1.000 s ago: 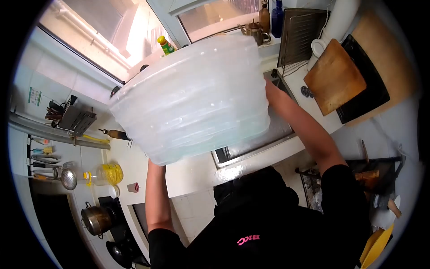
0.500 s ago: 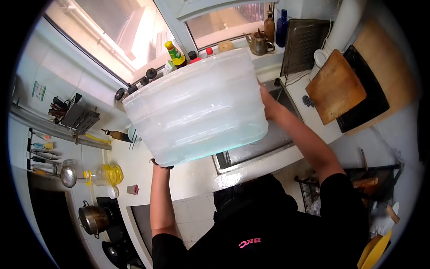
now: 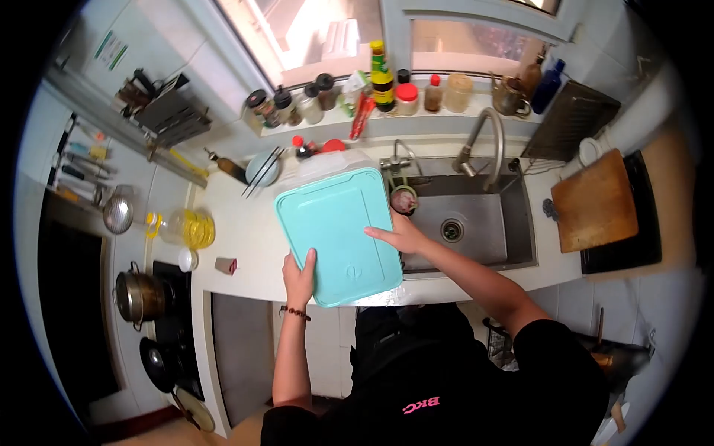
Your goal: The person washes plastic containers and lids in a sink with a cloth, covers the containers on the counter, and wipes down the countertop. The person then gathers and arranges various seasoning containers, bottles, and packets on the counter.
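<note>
A plastic container with a turquoise lid (image 3: 342, 230) is held over the counter, beside the sink's left edge. Its clear body shows only at the far end. At the container's left side is my left hand (image 3: 299, 279), closed on it with the thumb on the lid. My right hand (image 3: 405, 234) grips the right side, thumb also lying on the lid. Most fingers of both hands are hidden beneath or behind the container. Just beyond my right hand, a small bowl (image 3: 404, 199) with pinkish contents sits at the sink's left side.
The steel sink (image 3: 483, 223) with a curved faucet (image 3: 497, 141) lies to the right. Sauce bottles (image 3: 381, 78) and jars line the windowsill. A blue bowl with chopsticks (image 3: 263, 169) and an oil jug (image 3: 186, 227) stand left. A cutting board (image 3: 595, 201) leans at right.
The container has come down and nearer my body, and its turquoise lid now faces up. Both thumbs now show on top. The view has shifted, showing the sink and windowsill.
</note>
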